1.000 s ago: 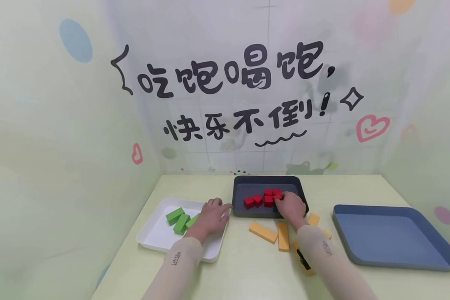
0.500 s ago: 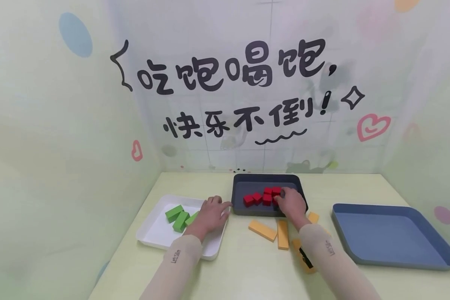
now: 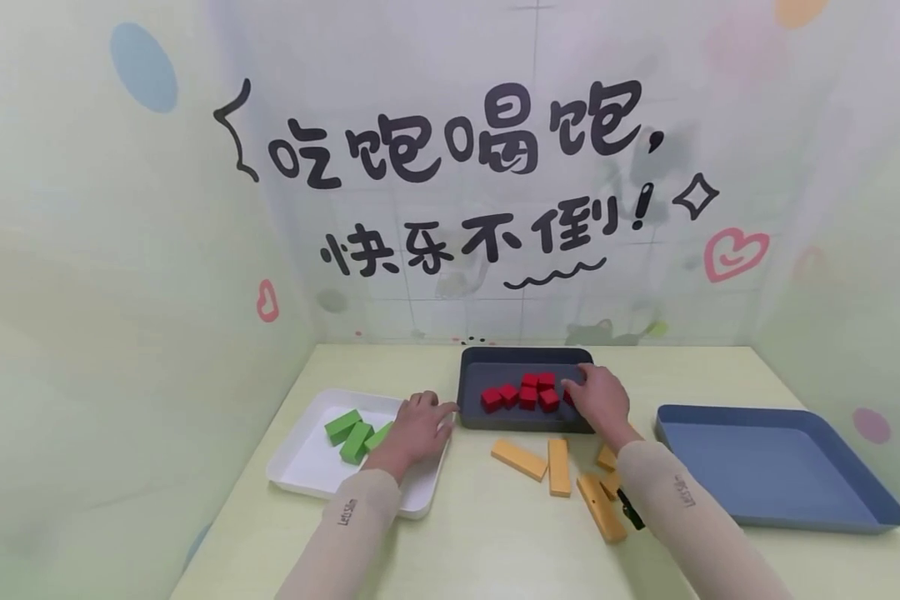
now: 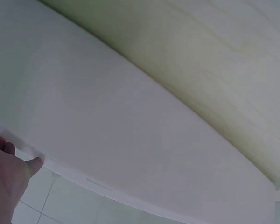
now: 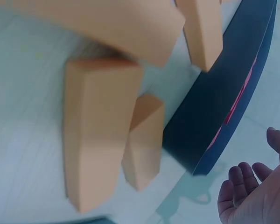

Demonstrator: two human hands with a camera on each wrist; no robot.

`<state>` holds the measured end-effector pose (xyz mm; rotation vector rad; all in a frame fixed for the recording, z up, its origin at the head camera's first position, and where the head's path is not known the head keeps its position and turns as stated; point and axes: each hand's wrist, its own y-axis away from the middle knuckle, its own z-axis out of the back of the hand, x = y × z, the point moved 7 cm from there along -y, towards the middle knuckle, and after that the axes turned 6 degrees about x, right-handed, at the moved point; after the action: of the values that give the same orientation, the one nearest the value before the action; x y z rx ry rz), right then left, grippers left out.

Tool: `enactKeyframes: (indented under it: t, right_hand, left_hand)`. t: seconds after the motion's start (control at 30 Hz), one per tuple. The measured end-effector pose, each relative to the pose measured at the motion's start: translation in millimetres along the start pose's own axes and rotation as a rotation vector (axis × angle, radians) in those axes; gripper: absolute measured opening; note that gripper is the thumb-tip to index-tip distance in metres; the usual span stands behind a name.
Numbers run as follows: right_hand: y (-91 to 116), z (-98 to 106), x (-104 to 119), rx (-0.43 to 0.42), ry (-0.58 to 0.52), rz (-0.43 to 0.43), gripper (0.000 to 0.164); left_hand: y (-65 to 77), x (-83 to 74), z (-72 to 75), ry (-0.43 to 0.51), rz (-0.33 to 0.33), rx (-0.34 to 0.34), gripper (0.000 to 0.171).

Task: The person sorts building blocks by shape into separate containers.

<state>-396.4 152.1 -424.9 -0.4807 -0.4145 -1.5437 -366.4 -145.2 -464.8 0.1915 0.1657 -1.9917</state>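
Note:
My left hand (image 3: pixel 417 429) rests at the back right corner of a white tray (image 3: pixel 300 481), with its fingertips at the rim. Several green blocks (image 3: pixel 356 442) lie in that tray, partly hidden by the hand. In the left wrist view the thumb (image 4: pixel 36 164) touches the tray's edge. Over the right end of the dark grey tray (image 3: pixel 525 418) is my right hand (image 3: pixel 602 402), its fingers loosely bent and holding nothing. Several red cubes (image 3: pixel 528 397) sit in the dark tray; one more shows partly beneath the right hand.
Several orange blocks (image 3: pixel 558 468) lie scattered on the table (image 3: pixel 487 533) in front of the dark tray, some partly under the right forearm. A blue-grey tray (image 3: pixel 772 475) stands at the right. A printed backdrop (image 3: pixel 420 317) rises behind the table.
My right hand has drawn off the group of red cubes toward the right, and its fingers have spread. One red cube now lies at the front right of the group. My left hand stays put.

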Motion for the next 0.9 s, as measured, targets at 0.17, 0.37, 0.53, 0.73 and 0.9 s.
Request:
enactKeyframes:
  t: [0.17,0.37,0.53,0.73,0.9]
  right_hand:
    - [5,19,-23,-0.022,0.005,-0.001,0.056]
    - [15,41,-50,-0.042,0.013,0.002,0.056]
    - [23,57,-72,-0.06,0.027,-0.004,0.057]
    - [34,74,-97,-0.049,0.012,-0.041,0.06]
    - [44,93,-123,-0.051,0.021,-0.05,0.062]
  left_hand:
    - [-1.4,-4.2,0.0,0.005,-0.012,-0.001,0.039]
    - [-1.4,-9.9,0.6,-0.015,0.002,0.015,0.038]
    - [-0.5,-12.8,1.0,-0.028,-0.001,0.022,0.037]
    - [2.1,-15.8,4.8,-0.058,-0.024,0.035,0.035]
    - [3.9,-20.8,9.9,-0.095,-0.02,0.031,0.033]
